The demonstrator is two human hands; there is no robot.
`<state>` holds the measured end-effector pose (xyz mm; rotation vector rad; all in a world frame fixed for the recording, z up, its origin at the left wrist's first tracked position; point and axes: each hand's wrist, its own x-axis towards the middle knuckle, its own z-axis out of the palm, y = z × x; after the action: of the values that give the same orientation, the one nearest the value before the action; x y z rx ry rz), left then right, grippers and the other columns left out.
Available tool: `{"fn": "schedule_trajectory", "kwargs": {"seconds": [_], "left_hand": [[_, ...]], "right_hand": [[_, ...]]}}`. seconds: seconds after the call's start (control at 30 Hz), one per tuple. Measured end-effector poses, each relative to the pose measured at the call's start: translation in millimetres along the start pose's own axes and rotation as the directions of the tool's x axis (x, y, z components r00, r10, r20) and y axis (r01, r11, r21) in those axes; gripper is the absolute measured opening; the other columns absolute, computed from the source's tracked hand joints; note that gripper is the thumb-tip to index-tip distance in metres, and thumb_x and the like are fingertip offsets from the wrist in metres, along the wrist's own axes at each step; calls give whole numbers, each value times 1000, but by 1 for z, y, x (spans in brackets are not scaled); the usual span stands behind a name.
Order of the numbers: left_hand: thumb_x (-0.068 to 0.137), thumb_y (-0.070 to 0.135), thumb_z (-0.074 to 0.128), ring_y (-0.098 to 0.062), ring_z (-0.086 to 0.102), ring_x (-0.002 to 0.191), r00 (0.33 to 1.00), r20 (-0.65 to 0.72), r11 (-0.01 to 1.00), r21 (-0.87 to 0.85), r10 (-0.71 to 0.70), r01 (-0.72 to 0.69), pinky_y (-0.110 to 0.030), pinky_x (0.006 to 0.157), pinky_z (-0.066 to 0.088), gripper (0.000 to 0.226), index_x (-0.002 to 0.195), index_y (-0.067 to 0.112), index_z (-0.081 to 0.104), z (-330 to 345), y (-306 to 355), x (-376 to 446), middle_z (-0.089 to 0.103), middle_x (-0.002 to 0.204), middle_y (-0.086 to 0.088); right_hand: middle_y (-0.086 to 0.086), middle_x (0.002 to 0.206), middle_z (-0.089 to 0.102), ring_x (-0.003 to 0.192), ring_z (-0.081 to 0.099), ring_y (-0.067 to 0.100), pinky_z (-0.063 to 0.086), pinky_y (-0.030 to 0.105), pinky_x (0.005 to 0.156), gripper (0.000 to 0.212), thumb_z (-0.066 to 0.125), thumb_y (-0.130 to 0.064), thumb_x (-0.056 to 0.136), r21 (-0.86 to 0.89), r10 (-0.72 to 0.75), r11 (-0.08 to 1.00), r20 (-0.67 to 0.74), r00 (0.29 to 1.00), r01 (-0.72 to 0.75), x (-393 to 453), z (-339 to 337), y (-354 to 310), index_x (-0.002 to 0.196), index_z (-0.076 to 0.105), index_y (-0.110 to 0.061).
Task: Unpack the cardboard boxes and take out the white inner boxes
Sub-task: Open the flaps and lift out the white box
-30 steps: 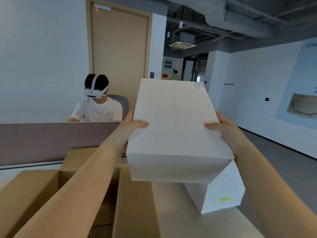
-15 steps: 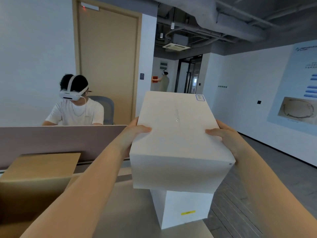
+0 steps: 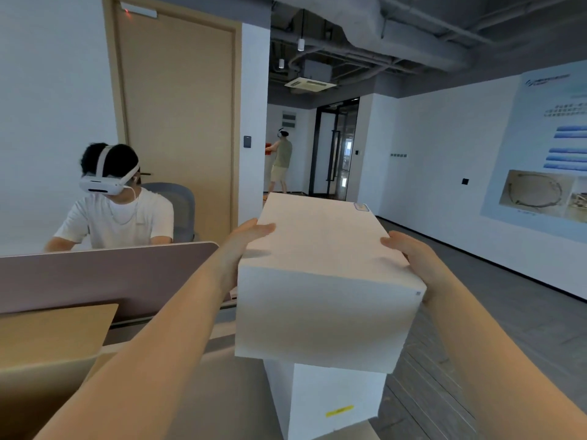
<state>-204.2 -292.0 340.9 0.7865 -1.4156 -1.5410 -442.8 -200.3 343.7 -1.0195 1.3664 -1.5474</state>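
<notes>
You hold a white inner box (image 3: 327,274) out in front of you, clamped between both hands. Your left hand (image 3: 244,246) grips its left side, thumb lying on the top face near the edge, the other fingers hidden behind the side wall. Your right hand (image 3: 409,258) grips the right side the same way, thumb on top and the rest out of sight below the edge, so you cannot tell how those fingers lie. The held box sits directly above a second white box (image 3: 327,401) bearing a yellow sticker (image 3: 339,410); whether the two touch is unclear. An open cardboard box (image 3: 47,354) stands at lower left, beside a desk partition (image 3: 104,274).
</notes>
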Motion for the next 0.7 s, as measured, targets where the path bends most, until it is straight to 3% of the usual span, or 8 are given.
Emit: {"fn": "schedule_trajectory", "kwargs": {"seconds": [0.1, 0.13, 0.2, 0.27, 0.33, 0.47, 0.53, 0.7], "left_hand": [[95, 30, 44, -10, 69, 72, 1000, 9, 994, -113, -5, 6, -23, 60, 52, 25, 106, 11, 58, -2, -3, -8, 72, 87, -1], [95, 30, 46, -11, 68, 86, 1000, 23, 994, -113, 7, -5, -24, 64, 52, 30, 117, 11, 55, -3, -4, -12, 71, 100, -1], [84, 24, 63, -18, 52, 117, 998, 36, 996, -73, 47, -45, -28, 78, 47, 73, 146, 14, 26, -8, -11, -18, 45, 141, -1], [68, 18, 70, -17, 50, 114, 992, 79, 995, -25, 100, -99, -29, 81, 46, 102, 150, 21, 10, -12, -20, -27, 40, 141, 7], [63, 17, 80, -15, 54, 110, 989, 82, 991, 34, 124, -127, -33, 88, 49, 105, 147, 25, 18, -12, -34, -38, 51, 128, 7], [83, 15, 67, -18, 62, 104, 989, -34, 989, 45, 142, -140, -30, 78, 52, 49, 129, 16, 48, -9, -59, -52, 62, 121, -5], [89, 20, 59, -20, 62, 105, 992, -45, 993, 28, 116, -115, -31, 75, 50, 40, 128, 14, 50, -8, -67, -56, 63, 120, -3], [95, 32, 46, -14, 60, 103, 999, -44, 997, -71, 30, -33, -39, 82, 51, 39, 132, 24, 45, -1, -79, -66, 60, 122, 2]], "right_hand": [[3, 111, 50, 79, 62, 17, 50, 21, 53, 66, 76, -34, 57, 158, -14, 987, 21, 1000, 11, -2, -2, 4, 111, 40, -22], [3, 119, 50, 86, 63, 17, 51, 22, 56, 70, 71, -36, 58, 197, -38, 980, 38, 999, 30, -4, -3, 6, 119, 40, -22], [2, 140, 41, 113, 55, 21, 49, 29, 69, 91, 68, -35, 60, 178, -80, 981, 48, 996, 70, -14, -3, 11, 141, 30, -20], [0, 144, 40, 116, 53, 21, 47, 30, 74, 115, 82, -28, 51, 116, -121, 987, 62, 991, 113, -26, -4, 17, 147, 20, -17], [2, 134, 53, 107, 60, 21, 50, 32, 77, 98, 78, -21, 55, 40, -154, 988, 68, 986, 152, -39, 0, 29, 142, 33, -19], [0, 110, 67, 96, 63, 20, 51, 34, 77, 27, 68, -14, 80, -38, -186, 982, -132, 974, 183, -55, 10, 56, 105, 60, -24], [0, 110, 65, 95, 62, 20, 50, 36, 81, 21, 63, -19, 85, -30, -157, 988, -199, 967, 154, -58, 12, 68, 105, 59, -22], [-4, 101, 64, 86, 62, 12, 49, 29, 67, 23, 60, -27, 88, -15, -98, 995, -172, 980, 97, -66, 9, 92, 110, 56, -22]]}}
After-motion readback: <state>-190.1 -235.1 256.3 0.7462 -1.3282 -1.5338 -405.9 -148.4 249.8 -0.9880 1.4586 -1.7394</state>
